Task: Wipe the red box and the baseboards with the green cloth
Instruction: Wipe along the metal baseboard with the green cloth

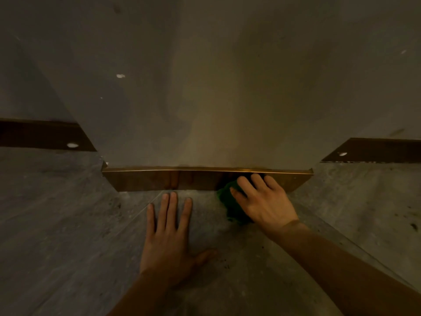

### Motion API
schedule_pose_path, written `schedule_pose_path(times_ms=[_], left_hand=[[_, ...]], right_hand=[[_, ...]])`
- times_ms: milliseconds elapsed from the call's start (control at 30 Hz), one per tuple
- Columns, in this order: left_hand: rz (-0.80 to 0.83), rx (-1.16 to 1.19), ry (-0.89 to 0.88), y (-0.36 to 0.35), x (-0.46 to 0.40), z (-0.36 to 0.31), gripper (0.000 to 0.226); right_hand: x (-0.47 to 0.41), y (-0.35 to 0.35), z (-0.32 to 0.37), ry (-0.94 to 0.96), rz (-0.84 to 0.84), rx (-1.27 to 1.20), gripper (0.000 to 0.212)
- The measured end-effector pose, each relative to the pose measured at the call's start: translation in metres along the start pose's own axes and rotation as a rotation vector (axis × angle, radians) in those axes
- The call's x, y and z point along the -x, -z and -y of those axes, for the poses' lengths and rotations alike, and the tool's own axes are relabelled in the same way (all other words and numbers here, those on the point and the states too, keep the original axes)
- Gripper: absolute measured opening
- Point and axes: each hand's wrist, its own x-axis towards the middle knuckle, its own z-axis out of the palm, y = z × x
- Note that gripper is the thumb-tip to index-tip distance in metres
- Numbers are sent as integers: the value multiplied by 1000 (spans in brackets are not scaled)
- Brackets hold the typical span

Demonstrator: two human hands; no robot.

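Observation:
A glossy brown baseboard (159, 180) runs along the foot of a projecting grey wall section straight ahead. My right hand (262, 199) presses the green cloth (230, 201) against the right part of this baseboard, fingers spread over the cloth; most of the cloth is hidden under the hand. My left hand (169, 233) lies flat on the grey floor just in front of the baseboard, fingers apart, holding nothing. The red box is not in view.
More dark baseboard sits further back at the left (43, 136) and at the right (373, 150), each with a pale spot. The grey wall (205, 87) has small white marks. The grey floor (68, 213) has dark specks at the right.

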Motion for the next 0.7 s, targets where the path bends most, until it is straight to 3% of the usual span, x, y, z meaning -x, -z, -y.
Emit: schedule_pose_path(times_ms=[300, 533, 700], left_hand=[[-23, 28, -16, -2, 1, 1, 121], [-22, 53, -19, -2, 0, 0, 122], [15, 47, 5, 4, -1, -2, 123]], right_hand=[[36, 8, -40, -110, 207, 50, 28], [58, 18, -56, -286, 470, 32, 44], [64, 37, -51, -424, 441, -113, 51]])
